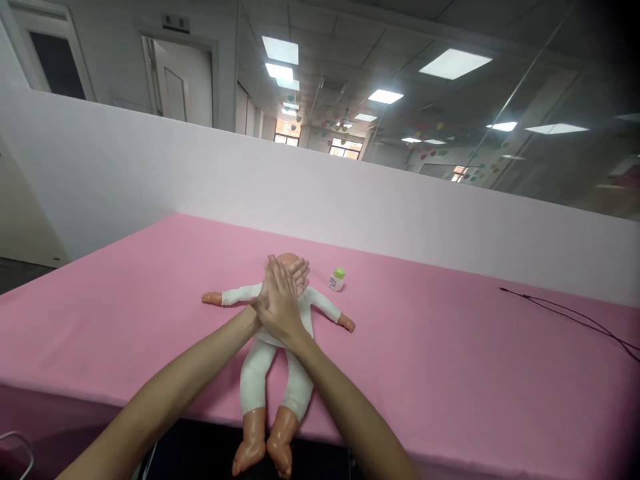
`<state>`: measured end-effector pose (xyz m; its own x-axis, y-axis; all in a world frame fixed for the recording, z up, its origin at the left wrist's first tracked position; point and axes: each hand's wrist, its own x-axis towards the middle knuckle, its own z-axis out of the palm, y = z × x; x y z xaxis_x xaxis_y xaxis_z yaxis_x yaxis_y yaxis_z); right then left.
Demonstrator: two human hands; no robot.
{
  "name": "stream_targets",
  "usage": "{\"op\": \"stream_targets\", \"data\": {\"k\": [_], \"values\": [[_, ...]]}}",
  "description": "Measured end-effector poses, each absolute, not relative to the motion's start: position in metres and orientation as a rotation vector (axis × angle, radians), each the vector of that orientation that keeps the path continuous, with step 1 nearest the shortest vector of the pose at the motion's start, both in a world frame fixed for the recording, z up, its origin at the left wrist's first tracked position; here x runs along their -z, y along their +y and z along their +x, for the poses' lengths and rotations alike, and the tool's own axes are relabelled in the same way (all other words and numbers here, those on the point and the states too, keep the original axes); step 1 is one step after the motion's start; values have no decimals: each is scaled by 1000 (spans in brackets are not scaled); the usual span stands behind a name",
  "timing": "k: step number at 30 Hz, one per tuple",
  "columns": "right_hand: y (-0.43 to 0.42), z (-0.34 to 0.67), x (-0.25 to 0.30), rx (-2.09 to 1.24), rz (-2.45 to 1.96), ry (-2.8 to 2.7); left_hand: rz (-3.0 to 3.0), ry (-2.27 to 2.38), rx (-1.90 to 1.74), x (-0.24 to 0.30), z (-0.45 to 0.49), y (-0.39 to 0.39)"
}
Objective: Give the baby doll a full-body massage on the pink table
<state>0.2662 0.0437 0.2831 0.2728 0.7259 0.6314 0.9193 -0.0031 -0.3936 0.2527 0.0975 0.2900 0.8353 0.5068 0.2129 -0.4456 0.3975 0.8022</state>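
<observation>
Open-palmed, we gripped nothing: our left hand (293,276) and right hand (278,308) crossed flat, palm to palm, over the baby doll (267,339), which lay limbs spread on the pink tablecloth (430,347), a green-capped bottle (337,280) near its arm.

Bright ceiling panels (455,64) overhead, soft shadows, fisheye bowing at edges, top-right corner dark.

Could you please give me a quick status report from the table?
Left hand and right hand open, pressed together over the baby doll at its head. Doll face-up on pink-covered table. Green-capped bottle beside it, apart from the hands.
</observation>
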Motion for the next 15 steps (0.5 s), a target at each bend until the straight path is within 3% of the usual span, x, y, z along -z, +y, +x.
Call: {"op": "stream_targets", "data": {"k": [7,12,15], "values": [[45,327,-276,56,-1808,-1149,1030,-70,-518,-271,230,119],[35,348,-234,160,-1806,-1118,1798,155,-912,-247,237,155],[36,347,-220,246,-1876,-1188,2162,286,-933,-228,246,159]]}}
